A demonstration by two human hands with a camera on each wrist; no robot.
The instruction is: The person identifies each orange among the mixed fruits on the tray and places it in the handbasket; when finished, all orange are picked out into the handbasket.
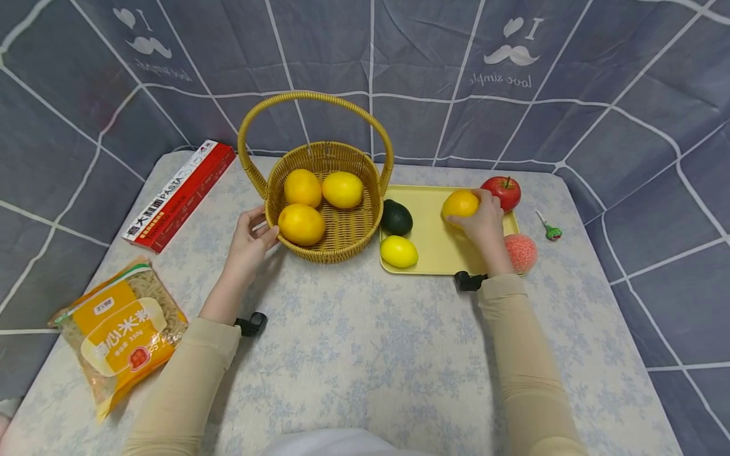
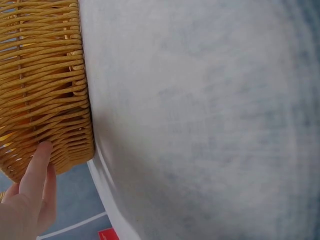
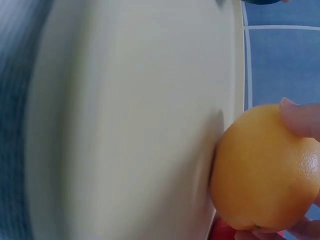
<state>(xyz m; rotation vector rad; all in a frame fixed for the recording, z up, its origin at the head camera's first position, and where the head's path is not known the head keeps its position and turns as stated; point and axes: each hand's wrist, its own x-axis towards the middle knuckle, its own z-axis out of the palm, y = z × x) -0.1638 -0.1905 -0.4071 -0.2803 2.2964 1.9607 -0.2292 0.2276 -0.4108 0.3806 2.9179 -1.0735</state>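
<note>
My right hand (image 1: 485, 218) grips an orange (image 3: 265, 167) over the right part of the pale yellow tray (image 1: 430, 253). Whether the orange touches the tray is hard to tell. Against the left outer wall of the wicker basket (image 1: 342, 234) rests my left hand (image 1: 249, 235), its thumb and fingers spread along the weave. Inside the basket lie an orange (image 1: 303, 188), a lemon (image 1: 343, 190) and a larger yellow-orange fruit (image 1: 301, 225). At the tray's left end are a dark green avocado (image 1: 397, 218) and a lemon (image 1: 399, 251). A red apple (image 1: 502, 192) sits beside my right hand.
A pinkish, rough-skinned round fruit (image 1: 521, 253) is at the tray's right edge, with a green-wrapped lollipop (image 1: 551, 230) beyond. On the left lie a red pasta box (image 1: 179, 196) and a bag of rice noodles (image 1: 122, 335). The basket's tall handle (image 1: 315, 95) arches overhead.
</note>
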